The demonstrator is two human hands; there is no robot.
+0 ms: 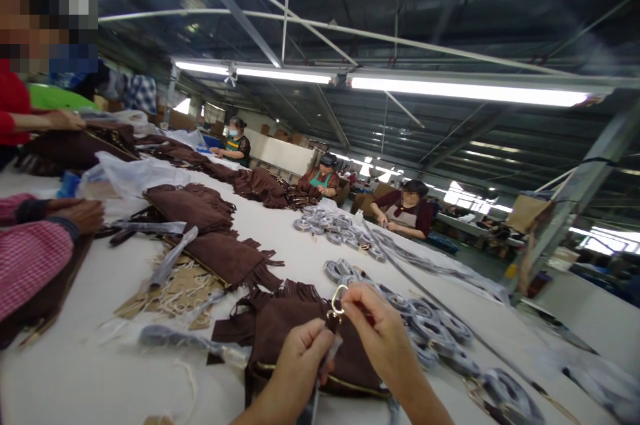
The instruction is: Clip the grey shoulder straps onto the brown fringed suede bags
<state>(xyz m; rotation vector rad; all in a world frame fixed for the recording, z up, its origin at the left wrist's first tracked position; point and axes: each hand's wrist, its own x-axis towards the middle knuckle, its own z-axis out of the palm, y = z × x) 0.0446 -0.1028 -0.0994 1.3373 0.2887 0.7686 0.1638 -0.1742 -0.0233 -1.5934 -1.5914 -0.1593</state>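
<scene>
Between the left grip [306,352] and the right grip [376,320], a glossy gold-toned metal clip [334,299] shines against a dark brown strap end [332,323] that looks like smooth leather, while the fringed bag [273,332] beneath both is matt, suede-like brown cloth with a shiny gold-toned metal zip [357,388]. To the right of the right grip, the coiled straps [425,326] look sheathed in thin, wrinkled, glossy plastic. Left of the left grip, tags [135,303] look like matt brown card with soft white string [173,284], crumpled translucent plastic wrapping [133,175] lies beyond, and the worktop [125,385] is smooth, pale and low-sheen.
</scene>
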